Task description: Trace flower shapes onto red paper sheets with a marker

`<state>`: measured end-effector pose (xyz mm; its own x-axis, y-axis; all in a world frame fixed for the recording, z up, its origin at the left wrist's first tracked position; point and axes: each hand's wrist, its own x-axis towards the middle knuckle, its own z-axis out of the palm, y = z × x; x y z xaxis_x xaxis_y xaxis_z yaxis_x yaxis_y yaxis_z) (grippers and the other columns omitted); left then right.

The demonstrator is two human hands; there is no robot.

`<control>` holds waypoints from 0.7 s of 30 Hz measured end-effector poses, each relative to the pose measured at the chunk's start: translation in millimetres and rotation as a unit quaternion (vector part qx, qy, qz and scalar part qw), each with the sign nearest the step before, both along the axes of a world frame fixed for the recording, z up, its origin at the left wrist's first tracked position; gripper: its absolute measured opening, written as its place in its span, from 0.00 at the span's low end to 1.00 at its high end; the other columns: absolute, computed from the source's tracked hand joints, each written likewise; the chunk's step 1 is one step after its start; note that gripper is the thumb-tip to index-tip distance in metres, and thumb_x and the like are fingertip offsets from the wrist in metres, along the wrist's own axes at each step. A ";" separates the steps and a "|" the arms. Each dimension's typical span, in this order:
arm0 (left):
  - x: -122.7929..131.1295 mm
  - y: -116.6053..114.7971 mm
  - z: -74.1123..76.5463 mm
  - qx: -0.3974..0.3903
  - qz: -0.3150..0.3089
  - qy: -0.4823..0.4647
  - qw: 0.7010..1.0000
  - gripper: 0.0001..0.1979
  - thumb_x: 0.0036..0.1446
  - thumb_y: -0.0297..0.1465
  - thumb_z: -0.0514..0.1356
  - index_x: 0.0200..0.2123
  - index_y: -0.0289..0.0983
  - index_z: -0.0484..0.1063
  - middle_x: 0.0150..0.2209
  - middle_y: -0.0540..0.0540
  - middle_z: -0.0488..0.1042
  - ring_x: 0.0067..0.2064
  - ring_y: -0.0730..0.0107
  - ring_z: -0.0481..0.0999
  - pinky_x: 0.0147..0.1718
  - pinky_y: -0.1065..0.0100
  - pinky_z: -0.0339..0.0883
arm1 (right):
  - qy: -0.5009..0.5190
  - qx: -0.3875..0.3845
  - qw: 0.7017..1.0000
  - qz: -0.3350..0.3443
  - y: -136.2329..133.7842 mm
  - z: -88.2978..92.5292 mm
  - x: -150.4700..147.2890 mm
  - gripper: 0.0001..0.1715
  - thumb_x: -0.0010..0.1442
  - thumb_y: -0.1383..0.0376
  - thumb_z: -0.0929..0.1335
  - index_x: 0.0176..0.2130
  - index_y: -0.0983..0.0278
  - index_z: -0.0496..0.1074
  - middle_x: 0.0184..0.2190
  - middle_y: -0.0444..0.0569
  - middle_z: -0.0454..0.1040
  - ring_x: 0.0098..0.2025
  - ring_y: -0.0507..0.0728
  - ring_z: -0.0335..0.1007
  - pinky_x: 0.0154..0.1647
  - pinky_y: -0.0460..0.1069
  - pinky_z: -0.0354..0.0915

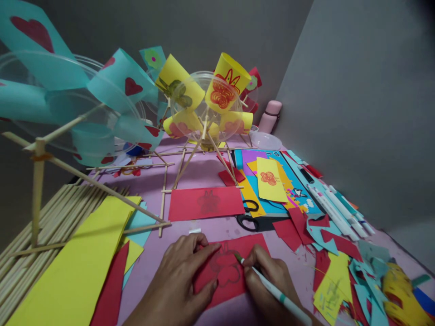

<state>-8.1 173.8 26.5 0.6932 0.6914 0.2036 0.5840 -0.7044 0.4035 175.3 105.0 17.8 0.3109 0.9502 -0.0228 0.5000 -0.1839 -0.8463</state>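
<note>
My right hand [272, 271] grips a white felt-tip marker [283, 296] with a green band, its green tip touching a red paper card [260, 244]. A butterfly outline [228, 274] in dark lines is on that card. Across the card's left side lies my left hand [180, 271], fingers spread and pressing it down. Just beyond is a second red card [185, 203] bearing a finished-looking dark butterfly. A small white piece [195, 231], perhaps an eraser, sits between the two cards. Black-handled scissors [247, 223] rest to the right, partly covered.
Stick-framed wheels with yellow paper loops [234, 83] and blue paper loops [118, 81] stand behind. Wooden sticks [20, 258] and yellow sheets [71, 258] lie left. At right are markers [335, 210], paper scraps [335, 290] and a blue book [306, 199]; a pink bottle [270, 117] stands farther back.
</note>
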 end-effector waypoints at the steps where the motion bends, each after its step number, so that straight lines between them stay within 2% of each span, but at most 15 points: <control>1: 0.4 0.2 0.2 -0.001 0.000 0.003 1.000 0.22 0.53 0.34 0.58 0.53 0.46 0.67 0.50 0.44 0.68 0.50 0.55 0.68 0.44 0.57 0.67 | -0.001 -0.003 1.000 0.000 -0.2 0.7 0.2 0.03 0.47 0.66 0.57 0.25 0.59 0.58 0.15 0.39 0.60 0.17 0.53 0.59 0.21 0.46 0.52; 7: 0.7 1.0 -3.0 -0.002 -0.010 0.011 1.000 0.22 0.55 0.35 0.57 0.55 0.46 0.65 0.51 0.43 0.67 0.51 0.55 0.67 0.45 0.56 0.66 | 0.013 -0.001 1.000 0.000 -1.4 2.1 -0.4 0.02 0.46 0.65 0.57 0.24 0.58 0.56 0.15 0.38 0.56 0.17 0.52 0.55 0.20 0.46 0.50; 21: -0.6 -0.3 -5.2 0.015 -0.012 -0.004 1.000 0.23 0.54 0.33 0.58 0.55 0.46 0.64 0.50 0.44 0.67 0.50 0.56 0.67 0.43 0.57 0.67 | 0.022 0.021 0.999 0.012 -4.0 -4.0 2.1 0.02 0.46 0.65 0.56 0.23 0.59 0.54 0.15 0.36 0.53 0.17 0.50 0.51 0.20 0.46 0.47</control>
